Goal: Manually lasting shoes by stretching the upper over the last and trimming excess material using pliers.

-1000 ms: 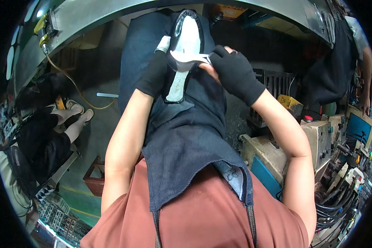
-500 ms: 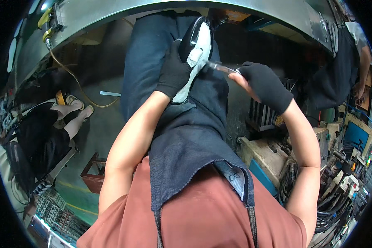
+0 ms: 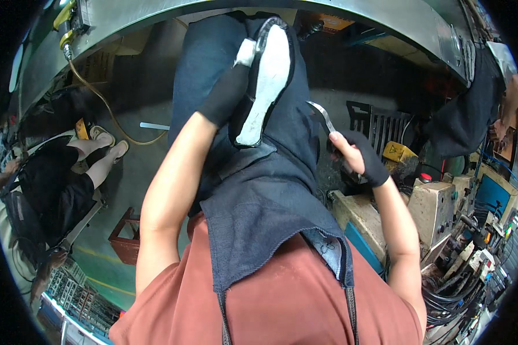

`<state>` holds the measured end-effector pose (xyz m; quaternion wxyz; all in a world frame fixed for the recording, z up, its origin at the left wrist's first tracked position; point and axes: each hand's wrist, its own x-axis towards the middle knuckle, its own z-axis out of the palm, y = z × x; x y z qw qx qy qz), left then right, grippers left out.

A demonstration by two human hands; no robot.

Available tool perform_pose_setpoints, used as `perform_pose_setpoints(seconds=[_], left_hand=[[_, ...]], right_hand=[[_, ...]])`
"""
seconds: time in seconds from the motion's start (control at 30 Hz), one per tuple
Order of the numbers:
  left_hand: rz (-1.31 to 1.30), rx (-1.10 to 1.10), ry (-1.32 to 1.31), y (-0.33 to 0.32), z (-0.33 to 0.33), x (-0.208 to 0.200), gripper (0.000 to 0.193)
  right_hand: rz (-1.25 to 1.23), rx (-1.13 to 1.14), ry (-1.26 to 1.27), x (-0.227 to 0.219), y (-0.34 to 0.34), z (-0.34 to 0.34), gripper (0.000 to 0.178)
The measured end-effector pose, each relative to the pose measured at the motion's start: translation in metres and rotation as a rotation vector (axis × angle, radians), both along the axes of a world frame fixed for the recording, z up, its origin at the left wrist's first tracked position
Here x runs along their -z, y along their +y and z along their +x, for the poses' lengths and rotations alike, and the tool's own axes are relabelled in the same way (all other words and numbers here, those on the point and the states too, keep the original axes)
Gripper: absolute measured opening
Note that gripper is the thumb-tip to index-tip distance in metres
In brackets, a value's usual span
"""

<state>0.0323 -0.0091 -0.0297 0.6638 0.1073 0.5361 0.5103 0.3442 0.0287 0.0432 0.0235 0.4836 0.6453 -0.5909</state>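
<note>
Head view shows the curved metal tool [image 3: 323,117] now well apart from the black shoe [image 3: 266,86], whereas half a second ago its tip was close beside the sole's edge. The right hand [image 3: 358,156], gloved with bare thumb showing, has swung out past the right thigh and is closed around the tool's handle, mostly hidden in the fist, the blade pointing up and to the left. The shoe lies sole up on the dark trousers [image 3: 207,63], toe toward the metal desk [image 3: 126,23]. The left hand [image 3: 229,91] has shifted from across the sole to the shoe's left side, where it grips the upper; a pale wrapping covers one digit, and its other fingertips cannot be made out. With the whole pale sole [image 3: 273,60] uncovered and the blade clear of it, the work there seems briefly paused, perhaps for a check.
</note>
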Motion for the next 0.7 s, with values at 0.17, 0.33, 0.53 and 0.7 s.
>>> perform_pose_setpoints(seconds=[0.17, 0.33, 0.53, 0.7], left_hand=[[0.102, 0.074, 0.841, 0.009, 0.017, -0.003, 0.053], [0.373, 0.108, 0.363, -0.002, 0.019, -0.030, 0.068], [0.369, 0.264, 0.813, -0.029, 0.010, -0.014, 0.112], [0.278, 0.143, 0.457, -0.052, 0.011, -0.051, 0.098]], right_hand=[[-0.082, 0.136, -0.017, -0.032, 0.003, -0.050, 0.043], [0.330, -0.046, 0.522, -0.059, 0.035, -0.109, 0.043], [0.109, -0.013, 0.042, -0.009, 0.030, -0.085, 0.061], [-0.227, 0.511, 0.150, 0.033, -0.062, -0.058, 0.054]])
